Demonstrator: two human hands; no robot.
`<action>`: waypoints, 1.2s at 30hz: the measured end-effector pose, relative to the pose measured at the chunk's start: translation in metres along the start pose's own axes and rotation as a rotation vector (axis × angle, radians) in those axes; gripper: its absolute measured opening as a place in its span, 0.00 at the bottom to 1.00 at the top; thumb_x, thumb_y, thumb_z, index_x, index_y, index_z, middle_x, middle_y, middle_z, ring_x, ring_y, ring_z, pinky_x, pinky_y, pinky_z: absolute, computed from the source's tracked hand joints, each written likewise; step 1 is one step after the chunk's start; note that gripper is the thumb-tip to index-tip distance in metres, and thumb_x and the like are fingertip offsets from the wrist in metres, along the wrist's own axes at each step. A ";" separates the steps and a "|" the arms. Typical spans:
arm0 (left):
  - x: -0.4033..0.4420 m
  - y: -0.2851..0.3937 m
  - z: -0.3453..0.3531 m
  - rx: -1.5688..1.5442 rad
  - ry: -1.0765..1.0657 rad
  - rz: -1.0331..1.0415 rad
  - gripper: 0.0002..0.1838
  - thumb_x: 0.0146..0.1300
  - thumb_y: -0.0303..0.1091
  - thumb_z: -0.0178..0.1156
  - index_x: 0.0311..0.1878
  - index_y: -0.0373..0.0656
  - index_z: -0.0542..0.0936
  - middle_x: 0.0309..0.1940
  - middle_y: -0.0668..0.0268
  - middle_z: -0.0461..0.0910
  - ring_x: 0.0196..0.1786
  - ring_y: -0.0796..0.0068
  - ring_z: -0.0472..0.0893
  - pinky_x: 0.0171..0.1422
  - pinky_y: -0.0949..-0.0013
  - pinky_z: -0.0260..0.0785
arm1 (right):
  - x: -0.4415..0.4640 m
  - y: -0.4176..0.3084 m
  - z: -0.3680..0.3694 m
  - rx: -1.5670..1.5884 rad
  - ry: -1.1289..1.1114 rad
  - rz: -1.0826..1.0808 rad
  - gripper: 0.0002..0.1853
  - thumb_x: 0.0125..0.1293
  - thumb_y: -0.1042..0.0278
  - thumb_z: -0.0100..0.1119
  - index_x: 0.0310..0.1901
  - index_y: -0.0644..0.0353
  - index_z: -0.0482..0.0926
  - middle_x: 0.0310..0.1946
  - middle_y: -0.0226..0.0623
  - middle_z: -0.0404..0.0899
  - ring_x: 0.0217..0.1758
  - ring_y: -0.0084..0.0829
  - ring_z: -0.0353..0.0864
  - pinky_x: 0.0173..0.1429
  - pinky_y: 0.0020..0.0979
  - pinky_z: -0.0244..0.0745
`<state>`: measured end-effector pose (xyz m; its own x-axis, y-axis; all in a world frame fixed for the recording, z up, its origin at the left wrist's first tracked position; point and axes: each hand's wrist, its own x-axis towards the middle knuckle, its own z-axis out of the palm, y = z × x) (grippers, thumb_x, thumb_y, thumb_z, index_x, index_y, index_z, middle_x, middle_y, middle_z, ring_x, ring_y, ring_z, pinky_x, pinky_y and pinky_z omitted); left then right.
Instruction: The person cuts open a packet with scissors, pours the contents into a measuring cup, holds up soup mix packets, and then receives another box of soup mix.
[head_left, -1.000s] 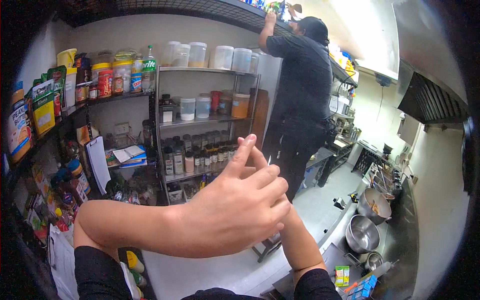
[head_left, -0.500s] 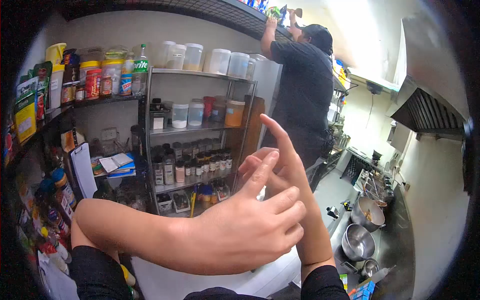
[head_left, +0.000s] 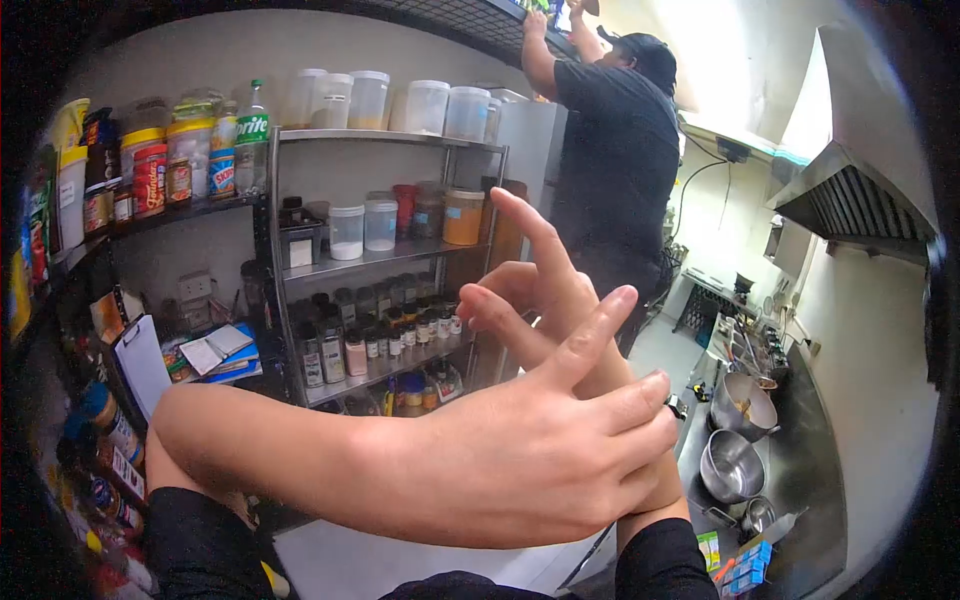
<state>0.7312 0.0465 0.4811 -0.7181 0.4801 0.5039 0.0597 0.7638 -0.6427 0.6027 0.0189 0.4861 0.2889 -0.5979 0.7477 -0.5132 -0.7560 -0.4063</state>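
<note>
My left hand (head_left: 570, 435) crosses in front of my right forearm at the wrist, its fingers apart and stretched to the right. Whether its palm presses on the forearm I cannot tell. Behind it rises my right hand (head_left: 545, 300), with one finger pointing up and the others loosely bent and apart. Neither hand holds anything that I can see. Part of the right palm and wrist is hidden by the left hand. Both forearms come out of black sleeves.
Ahead stands a metal rack (head_left: 385, 255) with lidded tubs and spice jars. A person in black (head_left: 615, 150) reaches to a high shelf. On the right, metal bowls (head_left: 732, 466) sit on a steel counter (head_left: 800, 500) below a hood (head_left: 860, 205). A clipboard (head_left: 145, 360) stands left.
My left hand has slid right and across the right wrist, its fingers spreading wider. My right hand has shifted slightly up and left. The view has turned a little to the right.
</note>
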 end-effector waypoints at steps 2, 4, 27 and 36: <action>-0.009 -0.007 0.006 -0.039 0.010 0.030 0.16 0.52 0.38 0.55 0.41 0.40 0.80 0.42 0.60 0.76 0.55 0.62 0.74 0.65 0.35 0.55 | 0.005 0.007 0.001 -0.095 -0.006 -0.050 0.38 0.62 0.69 0.61 0.69 0.60 0.50 0.29 0.40 0.82 0.32 0.28 0.83 0.37 0.27 0.76; -0.017 -0.014 0.012 -0.076 0.013 0.059 0.16 0.52 0.38 0.56 0.40 0.39 0.80 0.42 0.60 0.76 0.55 0.62 0.74 0.65 0.37 0.57 | 0.009 0.019 0.000 -0.160 0.004 -0.087 0.38 0.61 0.70 0.61 0.69 0.59 0.51 0.29 0.40 0.82 0.32 0.29 0.83 0.38 0.28 0.76; 0.004 -0.092 0.086 -0.014 -0.130 0.170 0.12 0.53 0.39 0.53 0.37 0.44 0.78 0.48 0.62 0.74 0.61 0.63 0.71 0.69 0.37 0.54 | 0.071 0.136 -0.055 -0.231 0.077 -0.429 0.39 0.59 0.67 0.62 0.68 0.60 0.51 0.31 0.44 0.78 0.37 0.44 0.78 0.43 0.39 0.72; 0.001 -0.121 0.102 0.041 -0.204 0.120 0.13 0.53 0.39 0.53 0.38 0.44 0.78 0.49 0.62 0.74 0.62 0.63 0.70 0.69 0.36 0.53 | 0.095 0.162 -0.055 -0.166 -0.004 -0.473 0.38 0.60 0.66 0.61 0.68 0.58 0.52 0.32 0.44 0.78 0.37 0.44 0.78 0.42 0.39 0.73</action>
<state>0.6525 -0.0890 0.5007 -0.8328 0.4666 0.2980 0.1284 0.6863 -0.7159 0.5027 -0.1461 0.5203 0.5238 -0.2015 0.8277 -0.4469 -0.8922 0.0656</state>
